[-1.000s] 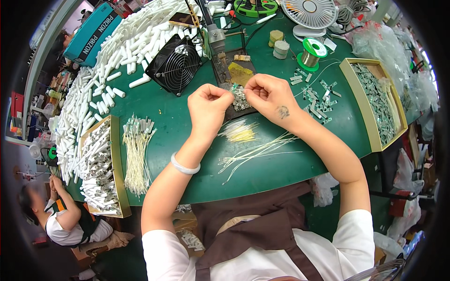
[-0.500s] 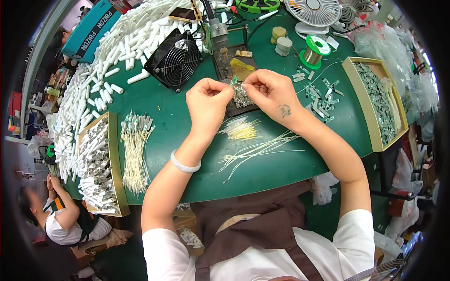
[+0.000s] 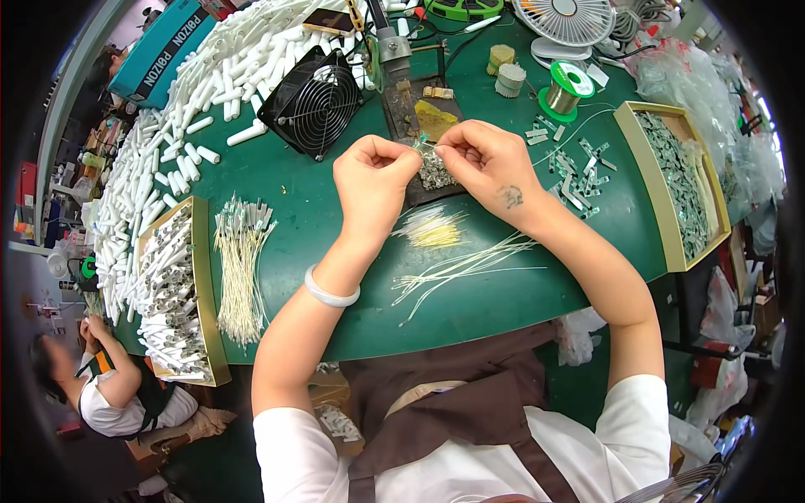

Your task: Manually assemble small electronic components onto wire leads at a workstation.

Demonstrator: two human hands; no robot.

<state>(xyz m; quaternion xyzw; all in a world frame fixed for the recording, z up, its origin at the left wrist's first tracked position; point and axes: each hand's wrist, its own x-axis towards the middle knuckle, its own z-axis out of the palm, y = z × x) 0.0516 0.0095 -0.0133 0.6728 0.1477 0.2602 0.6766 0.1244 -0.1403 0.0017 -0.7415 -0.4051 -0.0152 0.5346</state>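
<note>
My left hand (image 3: 371, 180) pinches a small green circuit board (image 3: 423, 141) between thumb and forefinger. Close beside it, my right hand (image 3: 486, 168) is closed in a pinch as well. What its fingertips hold is too small to make out. Both hands meet just above a heap of small metal parts (image 3: 436, 173), in front of the soldering stand (image 3: 404, 113). Nearer to me lie a bunch of short white and yellow wires (image 3: 432, 228) and several long pale wires (image 3: 461, 270).
A black fan (image 3: 314, 105) and piled white tubes (image 3: 243, 71) stand far left. Wired boards (image 3: 241, 277) lie beside a filled box (image 3: 210, 302). To the right are a solder spool (image 3: 564, 90), loose circuit boards (image 3: 579, 186) and a box (image 3: 671, 253) of boards. Another person (image 3: 117, 386) sits at lower left.
My hands stay nearly in place, with fingertips still together. The green board at my left fingertips has shifted slightly upward.
</note>
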